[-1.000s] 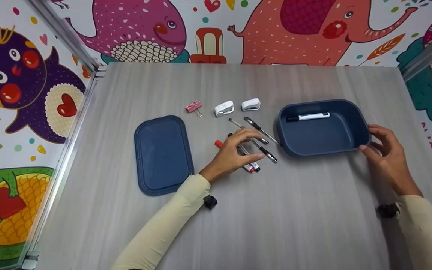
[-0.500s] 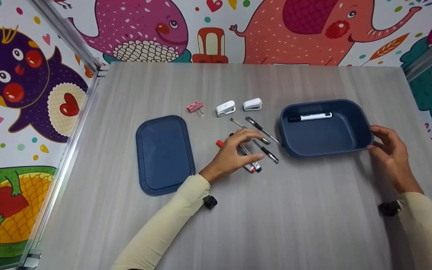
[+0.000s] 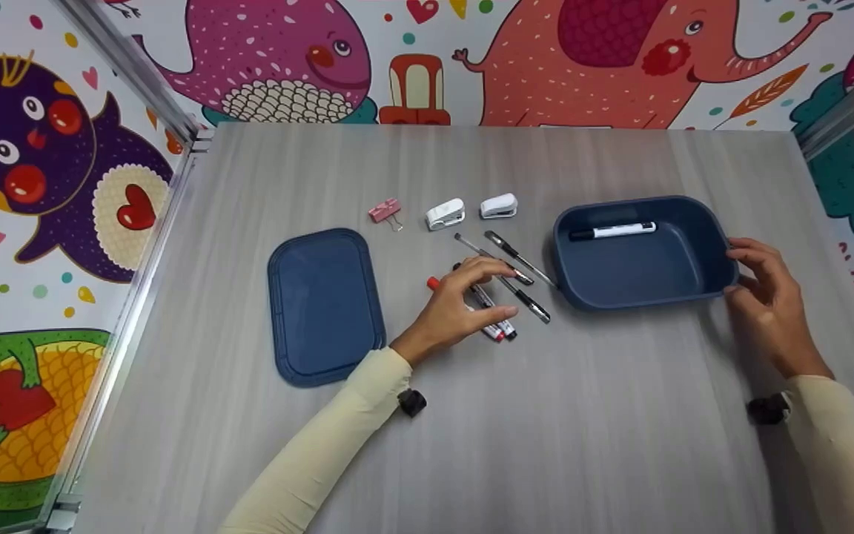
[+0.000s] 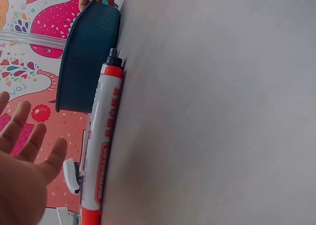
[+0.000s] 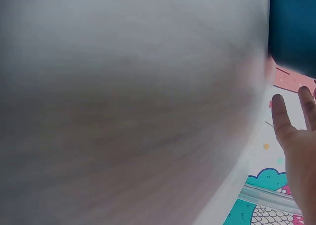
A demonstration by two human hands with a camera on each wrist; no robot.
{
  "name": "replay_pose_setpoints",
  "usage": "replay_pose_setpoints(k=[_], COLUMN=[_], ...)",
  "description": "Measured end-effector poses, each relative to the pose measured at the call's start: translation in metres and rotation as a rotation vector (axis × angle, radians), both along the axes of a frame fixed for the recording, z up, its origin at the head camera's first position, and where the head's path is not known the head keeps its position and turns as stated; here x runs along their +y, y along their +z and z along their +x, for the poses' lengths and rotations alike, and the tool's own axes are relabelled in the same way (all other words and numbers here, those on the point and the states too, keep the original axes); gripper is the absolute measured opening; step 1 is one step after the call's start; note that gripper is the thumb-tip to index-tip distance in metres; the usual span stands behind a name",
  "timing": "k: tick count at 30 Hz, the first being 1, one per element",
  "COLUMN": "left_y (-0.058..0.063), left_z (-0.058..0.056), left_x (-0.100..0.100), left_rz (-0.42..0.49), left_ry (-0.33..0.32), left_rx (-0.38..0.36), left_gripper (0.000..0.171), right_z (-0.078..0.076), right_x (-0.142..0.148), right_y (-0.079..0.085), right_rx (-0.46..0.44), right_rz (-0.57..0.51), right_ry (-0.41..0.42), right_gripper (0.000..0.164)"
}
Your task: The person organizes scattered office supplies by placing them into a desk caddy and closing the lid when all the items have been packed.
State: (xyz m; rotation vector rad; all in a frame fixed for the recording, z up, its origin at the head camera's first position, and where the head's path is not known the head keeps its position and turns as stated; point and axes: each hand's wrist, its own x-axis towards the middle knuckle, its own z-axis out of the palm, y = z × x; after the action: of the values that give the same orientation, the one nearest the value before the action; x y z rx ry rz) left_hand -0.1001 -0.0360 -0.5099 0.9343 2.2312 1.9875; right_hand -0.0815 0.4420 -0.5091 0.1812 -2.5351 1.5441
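My left hand point(image 3: 453, 308) is over the loose pens and markers, with thumb and fingers apart and nothing between them. Beneath it lie a red-capped marker point(image 4: 101, 136), a black marker point(image 3: 497, 313) and several black-and-clear pens, one being the pen point(image 3: 522, 259) beside the box. Its fingers partly cover these. My right hand point(image 3: 775, 308) is at the right end of the dark blue box point(image 3: 646, 304), fingertips and thumb right at its wall. In the right wrist view its fingers point(image 5: 280, 114) are extended and spread. Inside the box lies a white marker with a black cap point(image 3: 612, 231).
The dark blue lid point(image 3: 325, 308) lies flat at left, near the left forearm. Behind the pens are a pink binder clip point(image 3: 383, 211) and two small white staplers, the left stapler point(image 3: 445, 214) and the right stapler point(image 3: 499, 206). Printed walls border the table point(image 3: 545, 445).
Almost nothing differs. The camera view shifts slightly, and the right hand's fingers move a little up along the box's end. The left hand stays over the markers.
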Motion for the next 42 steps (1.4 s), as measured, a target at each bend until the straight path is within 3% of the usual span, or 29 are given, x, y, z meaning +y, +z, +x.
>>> replay_pose_setpoints(k=[18, 29, 42], left_y=[-0.002, -0.002, -0.003], left_z=[0.003, 0.003, 0.003], left_x=[-0.008, -0.010, -0.008], left_rz=[-0.053, -0.074, -0.070], left_ry=[0.015, 0.016, 0.017], left_rx=[-0.019, -0.026, -0.033], left_gripper=[0.050, 0.050, 0.050], right_z=[0.006, 0.022, 0.033], right_x=[-0.009, -0.033, -0.047], right_y=[0.001, 0.004, 0.003], right_rx=[-0.091, -0.067, -0.036], right_rz=[0.073, 0.189, 0.217], right_ry=[-0.107, -0.298, -0.344], right_gripper=[0.055, 0.049, 0.056])
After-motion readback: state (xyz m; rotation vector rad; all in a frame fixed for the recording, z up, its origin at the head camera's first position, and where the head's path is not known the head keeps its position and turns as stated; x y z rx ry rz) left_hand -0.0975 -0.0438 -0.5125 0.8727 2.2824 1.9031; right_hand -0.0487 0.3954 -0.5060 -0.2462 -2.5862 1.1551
